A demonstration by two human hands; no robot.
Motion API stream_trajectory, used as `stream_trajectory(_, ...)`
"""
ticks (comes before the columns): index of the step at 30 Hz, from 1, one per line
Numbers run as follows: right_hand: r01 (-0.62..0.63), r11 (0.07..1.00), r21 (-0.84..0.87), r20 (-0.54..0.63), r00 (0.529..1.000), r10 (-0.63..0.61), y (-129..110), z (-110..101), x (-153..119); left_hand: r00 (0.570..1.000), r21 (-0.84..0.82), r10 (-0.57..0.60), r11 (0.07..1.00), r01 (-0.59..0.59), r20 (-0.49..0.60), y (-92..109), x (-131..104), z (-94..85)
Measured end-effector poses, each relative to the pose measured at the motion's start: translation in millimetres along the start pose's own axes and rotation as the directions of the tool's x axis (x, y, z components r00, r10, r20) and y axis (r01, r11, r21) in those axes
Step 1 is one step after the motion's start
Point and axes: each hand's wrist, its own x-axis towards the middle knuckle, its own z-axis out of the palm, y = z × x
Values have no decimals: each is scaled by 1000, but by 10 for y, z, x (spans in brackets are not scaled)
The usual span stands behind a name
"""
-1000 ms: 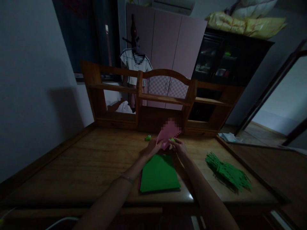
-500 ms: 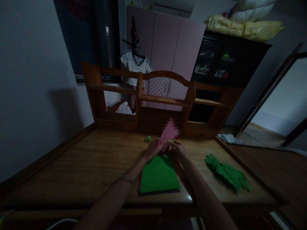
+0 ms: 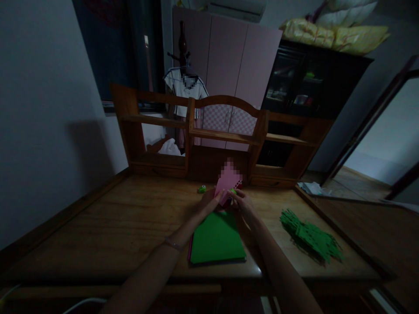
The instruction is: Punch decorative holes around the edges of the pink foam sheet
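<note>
Centre frame: right hand (image 3: 245, 203) grips green tool (image 3: 232, 191), left hand (image 3: 209, 201) pinches pink paper (image 3: 225, 181), which tugging could tear (edge holed).

A varnished wooden desk (image 3: 108, 226) with visible grain runs across the view, raised rims along its left and right sides. At its back stands a three-bay wooden hutch (image 3: 225, 136), arched over the middle bay. Near the front centre lies a stack of sheets (image 3: 218, 240), green uppermost, pink peeking out at its left edge. To the right sprawls a heap of cut green paper (image 3: 310, 235); near the hutch sits a small green eyed trinket (image 3: 202, 189).
</note>
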Motion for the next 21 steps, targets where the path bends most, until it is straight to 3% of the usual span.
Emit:
stream_trajectory(6, -5, 999, 35, 56, 998, 3, 44, 12, 29, 999, 61, 27, 998, -25, -37, 5, 27, -13)
stream_trajectory(13, -11, 999, 44, 73, 997, 8, 84, 13, 45, 997, 19, 13, 1000, -12, -77, 77, -5, -34)
stream_trajectory(21, -8, 999, 49, 106, 994, 3, 92, 30, 27, 999, -56, -23, 998, 21, -27, 58, -5, -35)
